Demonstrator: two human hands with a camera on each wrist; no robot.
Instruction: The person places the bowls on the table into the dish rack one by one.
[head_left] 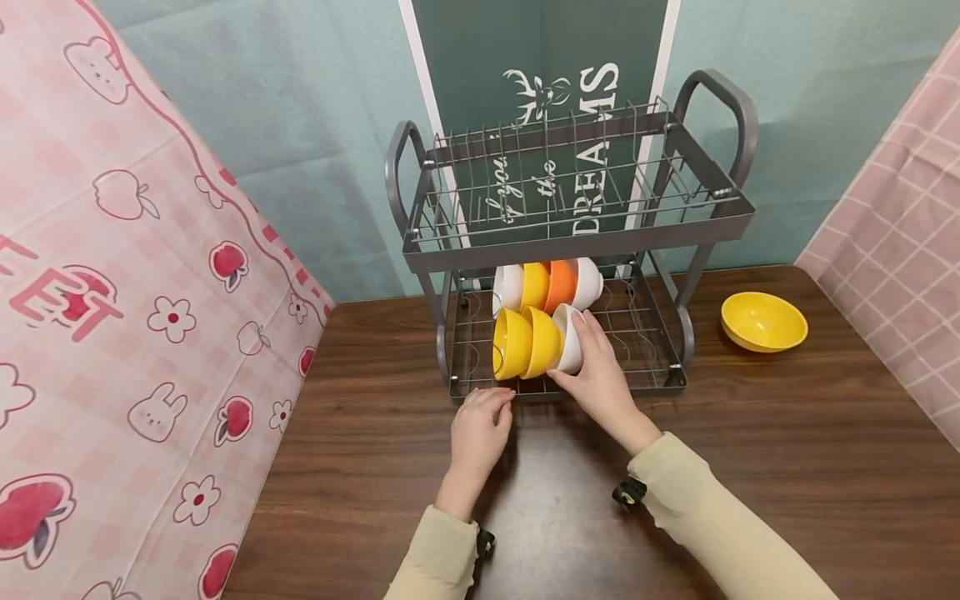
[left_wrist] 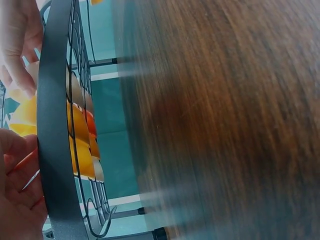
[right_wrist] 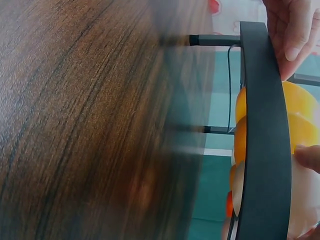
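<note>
On the lower shelf of a dark two-tier rack (head_left: 577,250), a front row of bowls stands on edge: a yellow bowl (head_left: 510,343), a second yellow bowl (head_left: 543,342) and a white bowl (head_left: 568,337). My right hand (head_left: 600,379) grips the white bowl, thumb low at the front and fingers over its back. My left hand (head_left: 482,429) is at the rack's front rail (left_wrist: 54,125), just below the yellow bowls, its fingers touching the rail. Behind, a second row holds white bowls, a yellow bowl and an orange bowl (head_left: 561,286), partly hidden by the front row.
A yellow bowl (head_left: 763,322) sits alone on the wooden table (head_left: 360,467) to the right of the rack. The rack's upper wire tier (head_left: 547,183) overhangs the bowls. Pink patterned cloth (head_left: 172,333) borders the left side, with a pink checked cloth (head_left: 900,275) at right.
</note>
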